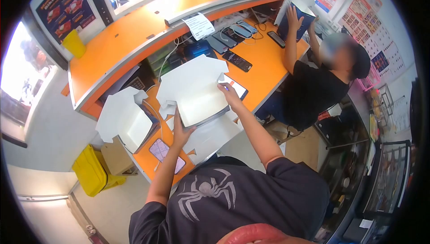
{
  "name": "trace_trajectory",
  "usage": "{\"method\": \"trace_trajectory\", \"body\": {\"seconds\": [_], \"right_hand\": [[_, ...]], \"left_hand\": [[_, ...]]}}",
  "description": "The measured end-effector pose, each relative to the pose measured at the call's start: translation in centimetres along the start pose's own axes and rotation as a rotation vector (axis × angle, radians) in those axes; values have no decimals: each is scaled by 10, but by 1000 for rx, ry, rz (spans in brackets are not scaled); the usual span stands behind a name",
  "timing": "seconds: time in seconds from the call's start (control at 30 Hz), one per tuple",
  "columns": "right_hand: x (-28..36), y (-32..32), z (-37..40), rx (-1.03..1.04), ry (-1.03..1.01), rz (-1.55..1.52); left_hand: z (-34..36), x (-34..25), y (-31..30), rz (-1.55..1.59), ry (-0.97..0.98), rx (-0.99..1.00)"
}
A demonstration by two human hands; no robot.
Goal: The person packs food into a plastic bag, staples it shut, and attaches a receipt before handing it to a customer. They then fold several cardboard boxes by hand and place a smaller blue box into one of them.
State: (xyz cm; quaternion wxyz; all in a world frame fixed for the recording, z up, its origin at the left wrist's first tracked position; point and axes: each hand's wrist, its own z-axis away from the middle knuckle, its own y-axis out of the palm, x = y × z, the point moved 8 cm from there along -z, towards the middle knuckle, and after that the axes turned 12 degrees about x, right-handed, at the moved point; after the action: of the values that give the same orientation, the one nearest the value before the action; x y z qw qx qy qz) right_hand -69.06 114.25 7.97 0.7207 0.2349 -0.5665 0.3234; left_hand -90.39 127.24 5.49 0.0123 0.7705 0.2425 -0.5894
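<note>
In front of me a white folding cardboard food box (197, 91) stands with its lid raised and its inside bare. My left hand (182, 131) grips its near left side, with the thumb along the front edge. At the right side, my right hand (230, 95) has its fingers closed on the box wall by the corner flap. Another opened white box (130, 120) sits to the left on the orange table. Flat white card (215, 135) lies under the near edge of the held box. A lit phone (166, 155) rests beside my left forearm.
Several phones (237, 60) and cables lie farther back on the orange table (262, 71). A raised orange counter (121, 33) with a yellow cup (74, 43) runs behind. At right, a co-worker (320, 82) holds up a dark blue and white box (293, 22). A yellow bin (92, 170) stands lower left.
</note>
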Motion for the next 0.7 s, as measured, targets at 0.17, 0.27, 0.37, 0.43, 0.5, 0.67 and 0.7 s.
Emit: {"method": "trace_trajectory", "body": {"seconds": [0.17, 0.27, 0.37, 0.43, 0.5, 0.67, 0.7], "right_hand": [[14, 1, 3, 60, 10, 61], [5, 4, -7, 115, -36, 56], [-1, 4, -12, 137, -63, 63], [2, 4, -11, 145, -63, 85], [5, 5, -8, 157, -60, 112], [-1, 1, -8, 109, -33, 143], [-8, -2, -13, 96, -22, 131]], "left_hand": [[3, -13, 0, -148, -44, -54], [10, -3, -5, -58, -94, -212], [6, 11, -4, -134, -97, -68], [2, 17, -2, -170, -101, 56], [-2, 21, -4, -195, -130, 138], [-11, 3, -10, -212, -89, 133], [-10, 2, -10, -195, -74, 109]]}}
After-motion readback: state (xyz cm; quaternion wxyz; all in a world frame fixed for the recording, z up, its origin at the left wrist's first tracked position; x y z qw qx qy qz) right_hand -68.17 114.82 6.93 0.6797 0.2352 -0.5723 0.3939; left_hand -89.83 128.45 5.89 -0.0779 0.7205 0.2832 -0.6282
